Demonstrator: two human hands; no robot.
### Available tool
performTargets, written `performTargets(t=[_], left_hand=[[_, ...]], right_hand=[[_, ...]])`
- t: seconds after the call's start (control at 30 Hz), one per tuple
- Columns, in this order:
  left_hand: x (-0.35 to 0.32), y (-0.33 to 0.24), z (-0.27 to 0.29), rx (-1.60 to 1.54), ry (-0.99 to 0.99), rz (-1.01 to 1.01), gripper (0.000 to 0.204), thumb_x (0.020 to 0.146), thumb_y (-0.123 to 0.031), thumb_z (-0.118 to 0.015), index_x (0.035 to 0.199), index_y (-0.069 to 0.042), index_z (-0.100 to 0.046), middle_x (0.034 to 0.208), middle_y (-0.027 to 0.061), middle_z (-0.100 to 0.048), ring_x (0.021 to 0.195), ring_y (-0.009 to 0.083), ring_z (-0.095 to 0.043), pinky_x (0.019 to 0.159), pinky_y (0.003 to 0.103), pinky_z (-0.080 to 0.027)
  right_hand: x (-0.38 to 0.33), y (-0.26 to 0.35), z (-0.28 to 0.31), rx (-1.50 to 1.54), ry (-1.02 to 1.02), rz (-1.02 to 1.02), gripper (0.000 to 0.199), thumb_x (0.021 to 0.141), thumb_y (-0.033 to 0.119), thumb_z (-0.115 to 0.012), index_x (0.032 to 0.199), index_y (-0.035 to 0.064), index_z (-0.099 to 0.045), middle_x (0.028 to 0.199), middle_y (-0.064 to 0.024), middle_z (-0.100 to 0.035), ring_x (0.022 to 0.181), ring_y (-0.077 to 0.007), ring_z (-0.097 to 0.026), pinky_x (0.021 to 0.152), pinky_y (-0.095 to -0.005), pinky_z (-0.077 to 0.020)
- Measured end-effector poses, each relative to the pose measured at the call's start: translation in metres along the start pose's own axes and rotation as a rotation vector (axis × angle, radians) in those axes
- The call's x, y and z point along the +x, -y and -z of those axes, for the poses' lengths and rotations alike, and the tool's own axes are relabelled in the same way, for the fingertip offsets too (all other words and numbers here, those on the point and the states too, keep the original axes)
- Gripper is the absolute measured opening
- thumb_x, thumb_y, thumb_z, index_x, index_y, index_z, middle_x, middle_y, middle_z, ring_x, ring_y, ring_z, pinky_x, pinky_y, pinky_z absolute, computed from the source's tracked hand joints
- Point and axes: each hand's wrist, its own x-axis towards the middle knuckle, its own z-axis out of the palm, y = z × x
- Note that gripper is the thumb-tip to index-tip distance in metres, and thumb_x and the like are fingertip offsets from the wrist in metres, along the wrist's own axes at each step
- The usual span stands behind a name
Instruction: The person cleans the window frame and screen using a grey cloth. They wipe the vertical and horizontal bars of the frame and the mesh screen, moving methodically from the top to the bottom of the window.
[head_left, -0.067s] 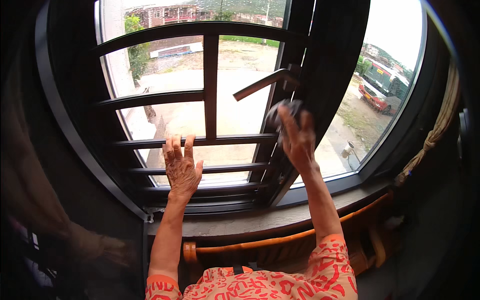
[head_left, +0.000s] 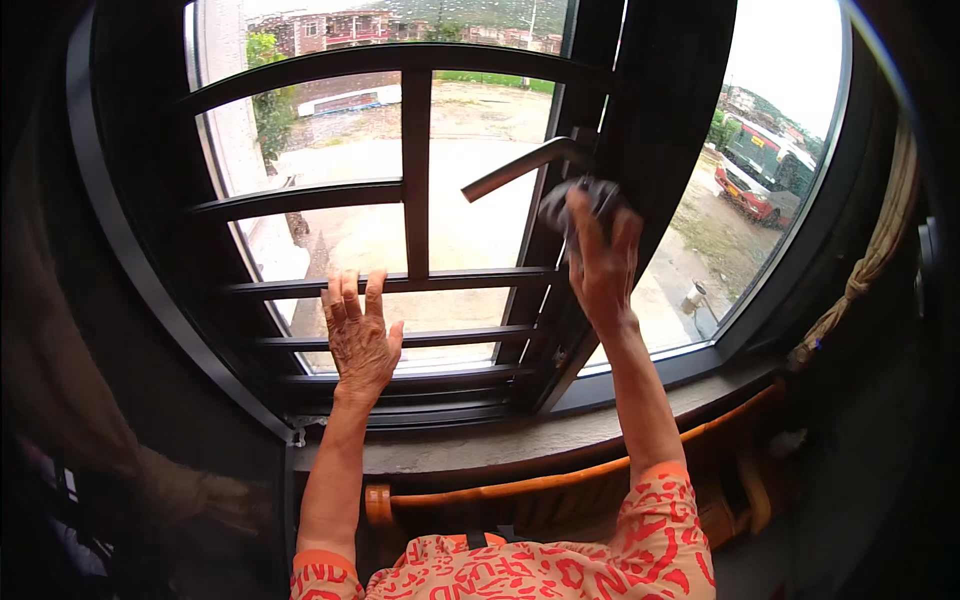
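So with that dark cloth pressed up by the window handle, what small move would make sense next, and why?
Probably slide the crumpled dark cloth down the black window frame. The right hand presses it just under the grey metal lever handle, with frame below it, while the left hand braces on a black horizontal bar.
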Motion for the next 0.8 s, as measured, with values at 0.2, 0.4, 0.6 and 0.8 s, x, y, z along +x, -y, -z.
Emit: performTargets(t=[0.2,0.4,0.6,0.8], left_hand=[[0.002,-0.008,-0.002,-0.026,-0.022,-0.003,0.085,0.063,-0.012,-0.082,0.135,-0.016,-0.038,0.134,0.0135,-0.031,0.135,0.0353,-0.024,0.113,0.044,-0.025],[-0.002,-0.007,0.000,-0.002,-0.004,0.019,0.086,0.062,-0.010,-0.082,0.135,-0.017,-0.037,0.135,0.0121,-0.030,0.136,0.0346,-0.023,0.114,0.044,-0.025],[-0.002,-0.005,0.003,-0.012,-0.012,0.008,0.084,0.063,-0.010,-0.081,0.135,-0.018,-0.040,0.134,0.0115,-0.032,0.136,0.0329,-0.025,0.114,0.044,-0.025],[-0.002,-0.007,0.000,-0.025,-0.001,0.020,0.081,0.064,-0.013,-0.081,0.134,-0.018,-0.041,0.134,0.0120,-0.032,0.137,0.0323,-0.025,0.115,0.046,-0.022]], right_hand=[[0.004,-0.017,-0.033,-0.245,0.025,0.156,0.042,0.084,0.011,-0.062,0.126,0.0124,-0.057,0.115,-0.0128,-0.049,0.103,-0.0308,-0.049,0.078,-0.0415,-0.0434],[-0.007,-0.011,-0.018,-0.180,0.176,0.257,0.039,0.084,0.010,-0.061,0.123,0.0053,-0.058,0.120,-0.0126,-0.048,0.106,-0.0277,-0.050,0.080,-0.0385,-0.0445],[-0.023,-0.005,0.002,-0.056,0.448,0.247,0.035,0.080,0.005,-0.060,0.114,0.0028,-0.061,0.113,-0.0121,-0.052,0.104,-0.0272,-0.051,0.080,-0.0369,-0.0462],[-0.015,-0.022,0.045,0.290,0.859,0.024,0.036,0.072,0.002,-0.060,0.107,0.0062,-0.062,0.101,-0.0147,-0.050,0.095,-0.0322,-0.051,0.085,-0.0412,-0.0445]])
